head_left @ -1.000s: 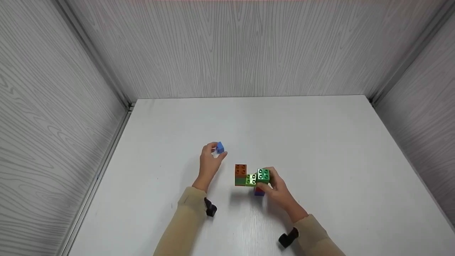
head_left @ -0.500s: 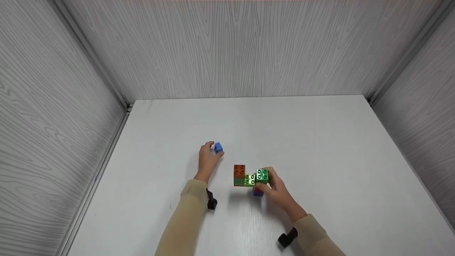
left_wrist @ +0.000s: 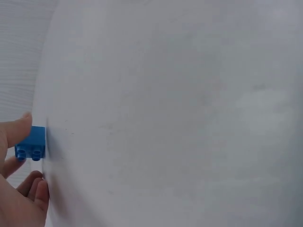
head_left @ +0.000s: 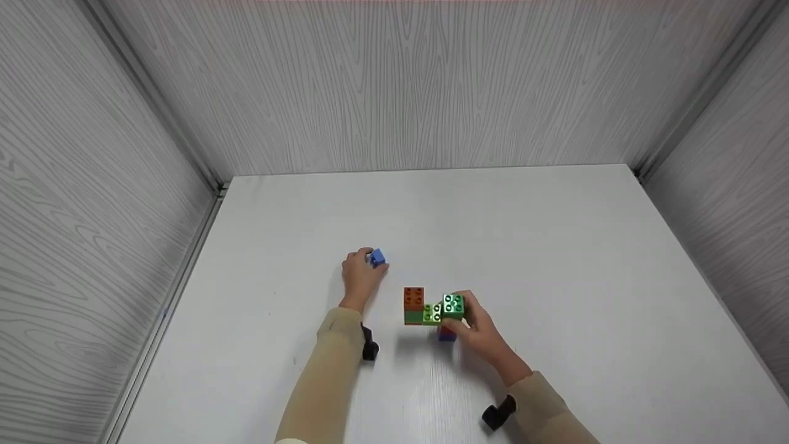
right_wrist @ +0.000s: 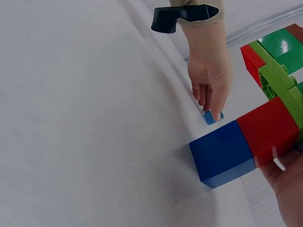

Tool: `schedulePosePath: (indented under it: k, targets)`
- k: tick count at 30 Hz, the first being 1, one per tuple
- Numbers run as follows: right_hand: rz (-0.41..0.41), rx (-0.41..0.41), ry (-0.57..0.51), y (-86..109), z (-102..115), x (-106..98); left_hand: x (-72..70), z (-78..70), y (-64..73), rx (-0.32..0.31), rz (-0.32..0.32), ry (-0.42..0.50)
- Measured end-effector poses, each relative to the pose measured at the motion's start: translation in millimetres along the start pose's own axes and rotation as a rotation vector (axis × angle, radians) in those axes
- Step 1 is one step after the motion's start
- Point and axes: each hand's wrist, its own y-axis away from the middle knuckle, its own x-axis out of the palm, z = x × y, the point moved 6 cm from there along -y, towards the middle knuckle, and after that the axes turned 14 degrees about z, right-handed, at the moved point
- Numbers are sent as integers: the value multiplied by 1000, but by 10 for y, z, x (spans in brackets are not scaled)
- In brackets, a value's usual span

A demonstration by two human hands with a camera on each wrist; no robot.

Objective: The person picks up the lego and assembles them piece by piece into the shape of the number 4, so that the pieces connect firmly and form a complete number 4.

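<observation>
In the head view, my left hand pinches a light-blue toy brick between thumb and fingers, low over the tabletop. Its studs face the palm, as the left wrist view shows on the blue brick. My right hand grips a joined toy-brick structure nearer the body. It has an orange-brown brick on the left, lime-green bricks in the middle and a green brick on top at right. Beneath that, a red brick and a dark-blue brick form a leg close above or on the table; contact is unclear.
Both hands work over a white tabletop. A grey wood-grain back wall and side panels enclose it. Each wrist carries a black camera on a strap.
My left wrist has shifted forward and slightly right, and the hand looks lower. The light-blue brick has turned slightly. My right hand and the brick structure stay almost still.
</observation>
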Motion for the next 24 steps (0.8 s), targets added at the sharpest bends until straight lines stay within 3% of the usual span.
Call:
schedulePosePath:
  k: [11,18,24]
  targets:
    - [-2,0,12,7,-25,-3,-42,45,53,38,24,203]
    - [-2,-6,13,11,-7,-9,-104,11,116,66,17,289]
    - [10,3,-16,6,-10,-10,-145,-69,173,129,21,347]
